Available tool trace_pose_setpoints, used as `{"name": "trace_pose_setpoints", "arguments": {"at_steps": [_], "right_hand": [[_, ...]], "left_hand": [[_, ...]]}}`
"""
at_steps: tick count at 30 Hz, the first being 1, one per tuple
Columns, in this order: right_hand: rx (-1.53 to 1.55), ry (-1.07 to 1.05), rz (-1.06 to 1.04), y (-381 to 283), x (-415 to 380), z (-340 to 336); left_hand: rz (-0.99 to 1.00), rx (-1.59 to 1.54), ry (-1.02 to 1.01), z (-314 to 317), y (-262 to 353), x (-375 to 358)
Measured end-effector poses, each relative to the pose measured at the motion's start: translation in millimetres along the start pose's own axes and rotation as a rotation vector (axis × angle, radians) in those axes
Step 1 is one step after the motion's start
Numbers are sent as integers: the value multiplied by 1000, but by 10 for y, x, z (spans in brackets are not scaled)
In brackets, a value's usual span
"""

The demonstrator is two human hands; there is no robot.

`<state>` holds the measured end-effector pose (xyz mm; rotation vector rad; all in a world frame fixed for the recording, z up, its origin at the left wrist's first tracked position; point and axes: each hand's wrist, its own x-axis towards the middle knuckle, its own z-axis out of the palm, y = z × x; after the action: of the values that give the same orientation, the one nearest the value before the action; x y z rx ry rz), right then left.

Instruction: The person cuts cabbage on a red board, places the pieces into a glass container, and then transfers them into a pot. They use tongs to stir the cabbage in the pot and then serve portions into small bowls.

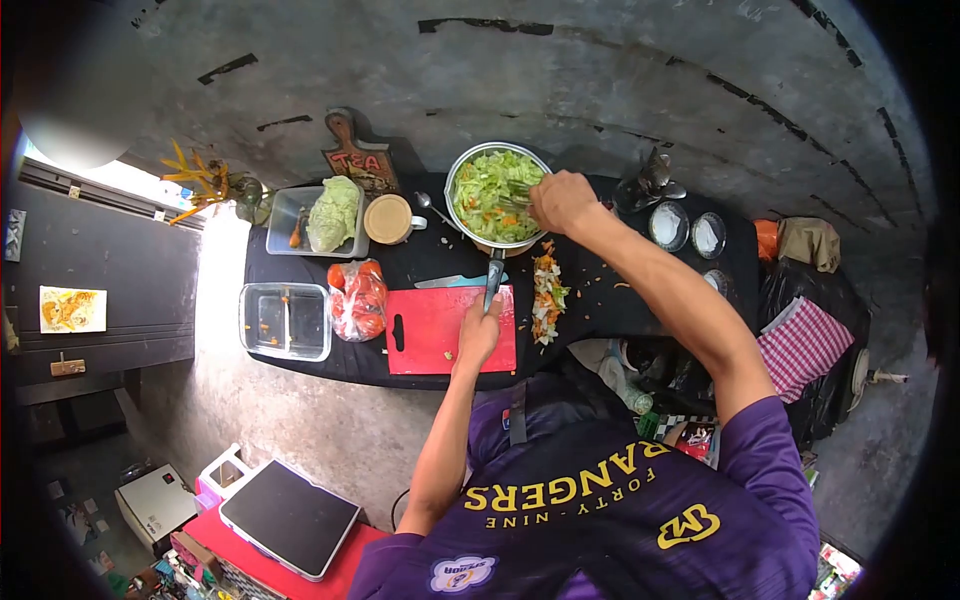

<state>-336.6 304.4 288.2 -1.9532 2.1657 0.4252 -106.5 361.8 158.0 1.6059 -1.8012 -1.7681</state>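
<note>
A round metal saucepan (456, 222) full of chopped cabbage and carrot (490, 190) stands at the back of the table. My left hand (478, 335) is wrapped round its dark handle (494, 272), above the red cutting board (440, 345). Over the pan's right side, my right hand (563, 203) is closed on a fork (517, 192) whose tines reach into the vegetables. A knife (448, 282) lies along the board's back edge. Just right of the board is a strip of chopped vegetable scraps (547, 295).
Left of the pan are a lidded mug (388, 219), a spoon (430, 207), a tub (285, 245) with a cabbage (334, 215), bagged tomatoes (357, 300) and a clear container (262, 348). Small bowls (668, 227) stand at the right. A wall (400, 90) rises behind.
</note>
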Motion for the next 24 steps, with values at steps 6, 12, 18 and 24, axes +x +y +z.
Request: {"name": "trace_pose_setpoints", "arguments": {"at_steps": [6,12,18,24], "right_hand": [[-52,-129,15,-133,163,290],[119,-123,-7,-239,335,640],[190,-224,25,-100,155,265],[-29,-123,27,-119,49,-530]], "left_hand": [[-50,-22,-26,-23,130,-64],[5,-10,-6,27,45,-4],[49,-42,8,29,-12,19],[-41,-40,-40,-47,148,-70]]}}
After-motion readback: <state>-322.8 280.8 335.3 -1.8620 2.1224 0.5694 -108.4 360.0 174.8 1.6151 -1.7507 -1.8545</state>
